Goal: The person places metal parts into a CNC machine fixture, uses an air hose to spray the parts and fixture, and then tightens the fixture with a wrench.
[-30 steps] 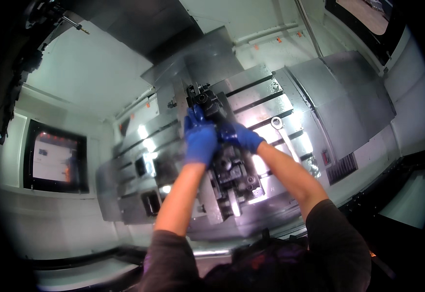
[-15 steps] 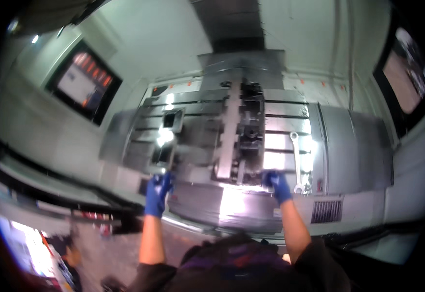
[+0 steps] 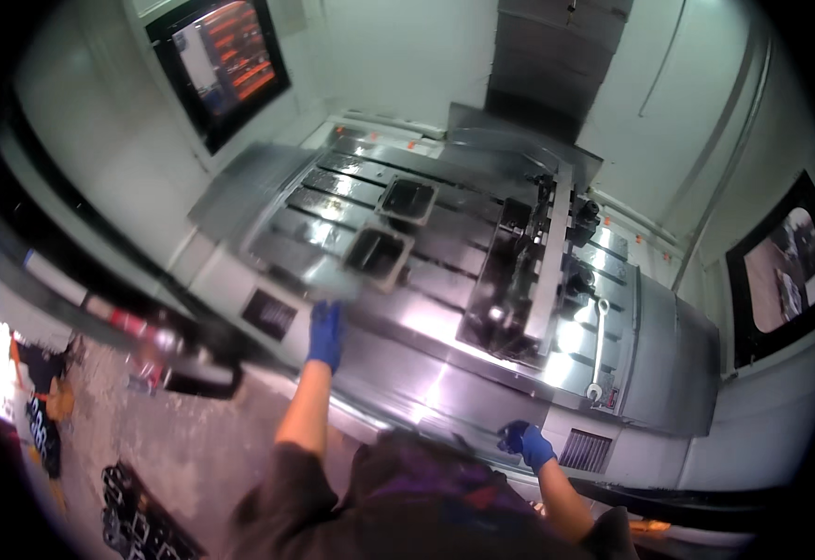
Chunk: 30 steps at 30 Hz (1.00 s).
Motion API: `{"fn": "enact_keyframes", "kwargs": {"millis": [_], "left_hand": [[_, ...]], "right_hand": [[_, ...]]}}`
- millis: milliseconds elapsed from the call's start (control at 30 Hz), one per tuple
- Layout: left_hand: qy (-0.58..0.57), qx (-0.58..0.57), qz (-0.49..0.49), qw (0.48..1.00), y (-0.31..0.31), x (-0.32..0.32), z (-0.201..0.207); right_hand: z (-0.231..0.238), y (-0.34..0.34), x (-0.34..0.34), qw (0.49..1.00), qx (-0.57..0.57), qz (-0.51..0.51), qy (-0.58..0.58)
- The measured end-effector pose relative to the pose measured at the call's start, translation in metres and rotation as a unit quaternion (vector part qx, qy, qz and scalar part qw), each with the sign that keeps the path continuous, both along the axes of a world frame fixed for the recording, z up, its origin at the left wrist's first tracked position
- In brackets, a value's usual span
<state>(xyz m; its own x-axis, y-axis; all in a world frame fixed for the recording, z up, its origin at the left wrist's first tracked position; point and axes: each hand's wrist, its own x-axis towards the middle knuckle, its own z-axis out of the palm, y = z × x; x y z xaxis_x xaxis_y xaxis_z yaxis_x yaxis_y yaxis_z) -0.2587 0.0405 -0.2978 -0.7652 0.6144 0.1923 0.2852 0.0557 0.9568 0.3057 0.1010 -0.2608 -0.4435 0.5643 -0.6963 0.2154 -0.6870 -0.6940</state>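
"What are your hands on?"

"Nothing that I can see in my left grip (image 3: 326,338); its fingers stretch forward, unclosed, near the front edge of the counter (image 3: 431,319). My right grip (image 3: 527,442) is partly curled, and I cannot tell whether it is closed on anything small."

"And around them?"

"Beyond my left grip and a little to its right sits the near frame (image 3: 402,264), with the far frame (image 3: 402,217) behind it. Just right of my right grip is a vent (image 3: 587,450). Beyond that grip and to its right lies the wrench (image 3: 601,350); farther ahead stands the fixture (image 3: 496,313) with its pale bar (image 3: 551,257)."

"How would you work well from here?"

"I'd keep my fingers off the metal edges and look before closing either hand. The shine on the counter may mean wet metal, so I'd trust a full palm hold over fingertips."

"Any brands or writing?"

"None I can read. There's a small red tag (image 3: 612,397) beside the wrench's near end, ahead and right of my right grip, too small to make out."
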Motion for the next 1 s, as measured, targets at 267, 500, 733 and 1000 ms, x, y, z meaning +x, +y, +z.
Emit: {"fn": "enact_keyframes", "kwargs": {"millis": [267,500,733,1000], "left_hand": [[-0.026,-0.027,-0.110,0.993,0.092,-0.130,-0.049],[-0.531,-0.047,-0.135,0.835,0.115,-0.089,0.062],[-0.506,0.011,-0.130,0.853,0.089,-0.064,0.044],[-0.131,-0.039,-0.288,0.948,0.097,0.037,0.095]], "right_hand": [[0.110,-0.025,-0.193,0.976,0.215,-0.014,0.016],[0.129,0.020,-0.277,0.885,0.443,0.085,-0.119],[0.120,0.056,-0.361,0.969,0.217,-0.066,0.097],[0.117,0.121,-0.416,0.960,0.273,-0.013,0.067]]}}
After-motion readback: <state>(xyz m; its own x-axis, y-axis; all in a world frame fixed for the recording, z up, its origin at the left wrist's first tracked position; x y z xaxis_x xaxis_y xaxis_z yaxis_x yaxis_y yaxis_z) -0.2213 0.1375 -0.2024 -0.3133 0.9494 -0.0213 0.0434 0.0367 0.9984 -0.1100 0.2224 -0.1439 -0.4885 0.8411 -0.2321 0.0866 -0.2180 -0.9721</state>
